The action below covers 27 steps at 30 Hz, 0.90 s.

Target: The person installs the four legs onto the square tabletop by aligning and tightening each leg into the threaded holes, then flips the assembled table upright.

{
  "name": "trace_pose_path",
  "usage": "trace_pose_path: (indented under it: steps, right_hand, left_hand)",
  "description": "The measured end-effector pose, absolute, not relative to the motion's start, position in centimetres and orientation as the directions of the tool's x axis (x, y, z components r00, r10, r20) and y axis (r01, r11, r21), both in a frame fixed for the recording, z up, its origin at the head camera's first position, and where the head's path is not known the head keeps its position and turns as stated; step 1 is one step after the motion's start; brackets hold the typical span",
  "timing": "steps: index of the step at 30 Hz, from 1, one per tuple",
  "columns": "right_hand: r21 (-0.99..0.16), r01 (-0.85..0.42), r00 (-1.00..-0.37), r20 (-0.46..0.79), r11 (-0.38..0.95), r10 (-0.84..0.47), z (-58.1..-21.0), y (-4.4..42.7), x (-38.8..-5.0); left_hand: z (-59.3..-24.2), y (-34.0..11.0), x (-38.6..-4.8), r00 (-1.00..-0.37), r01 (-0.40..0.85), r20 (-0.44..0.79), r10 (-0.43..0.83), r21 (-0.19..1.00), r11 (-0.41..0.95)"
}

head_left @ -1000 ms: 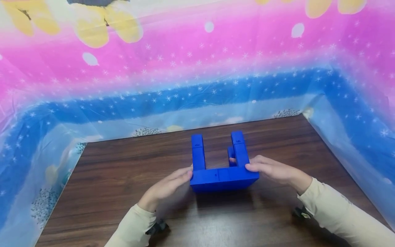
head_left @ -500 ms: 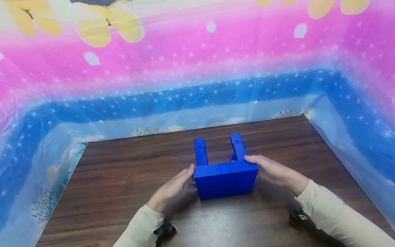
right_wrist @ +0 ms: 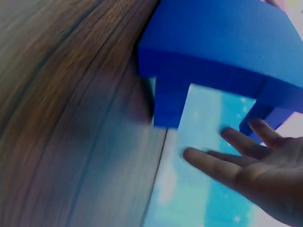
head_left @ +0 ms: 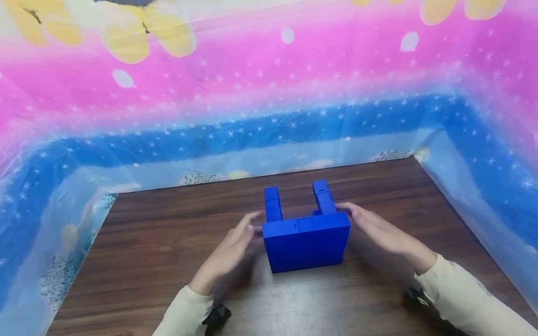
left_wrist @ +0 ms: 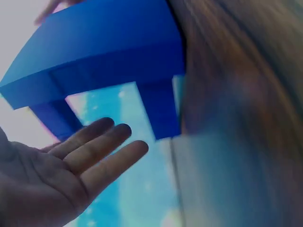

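A small blue stool-shaped block (head_left: 307,245) stands on its side on the wooden table, its flat top facing me. Its legs (head_left: 322,198) point away toward the back. Left of it is my left hand (head_left: 227,252), with straight, spread fingers holding nothing. My right hand (head_left: 380,228) is at the right side, fingers extended near the right legs and nothing gripped. Both wrist views show an open palm: the left hand (left_wrist: 71,175) and the right hand (right_wrist: 255,165) each lie beside the legs. Whether a fingertip touches the block is unclear.
The dark wooden table (head_left: 168,233) ends at a printed fabric backdrop (head_left: 269,102), which rises along the back and both sides. A black wrist device (head_left: 216,317) sits at my left cuff, another (head_left: 416,296) at my right.
The blue block was tilted between both hands, then was set down with its flat top toward me. Both hands have since let go and moved slightly outward.
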State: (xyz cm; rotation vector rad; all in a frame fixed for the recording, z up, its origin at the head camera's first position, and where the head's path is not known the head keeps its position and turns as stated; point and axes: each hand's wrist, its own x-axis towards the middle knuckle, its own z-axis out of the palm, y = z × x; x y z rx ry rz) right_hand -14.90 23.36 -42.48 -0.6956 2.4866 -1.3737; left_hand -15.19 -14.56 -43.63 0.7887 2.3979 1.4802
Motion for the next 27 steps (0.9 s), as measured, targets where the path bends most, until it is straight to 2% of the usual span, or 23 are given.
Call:
trace_pose_path:
  steps: [3, 6, 11, 16, 21, 27]
  right_hand:
    - [-0.704, -0.5, -0.834, 0.232, 0.505, -0.501, -43.6, 23.9, -14.7]
    - [-0.637, -0.564, -0.808, 0.292, 0.526, -0.512, -44.6, 23.9, -14.8]
    - [-0.684, -0.586, -0.756, 0.27, 0.434, -0.596, -46.0, 23.4, -15.1]
    - [-0.749, -0.541, -0.733, 0.196, 0.382, -0.652, -46.5, 22.9, -15.0]
    - [-0.763, -0.53, -0.733, 0.192, 0.371, -0.652, -46.5, 22.8, -15.0]
    - [-0.775, -0.518, -0.736, 0.19, 0.361, -0.649, -46.3, 22.9, -14.8]
  left_hand:
    - [-43.2, -15.1, -14.4, -0.828, 0.407, 0.172, 0.533, 0.84, 0.36]
    - [-43.2, -14.9, -14.0, -0.775, 0.491, 0.233, 0.588, 0.807, 0.328]
    - [-44.4, -13.8, -13.9, -0.709, 0.567, 0.226, 0.668, 0.746, 0.35]
    - [-45.2, -13.4, -14.3, -0.698, 0.557, 0.201, 0.687, 0.756, 0.345]
    - [-45.1, -13.2, -14.3, -0.686, 0.571, 0.208, 0.697, 0.749, 0.338]
    - [-45.0, -12.9, -14.1, -0.706, 0.553, 0.183, 0.684, 0.746, 0.372]
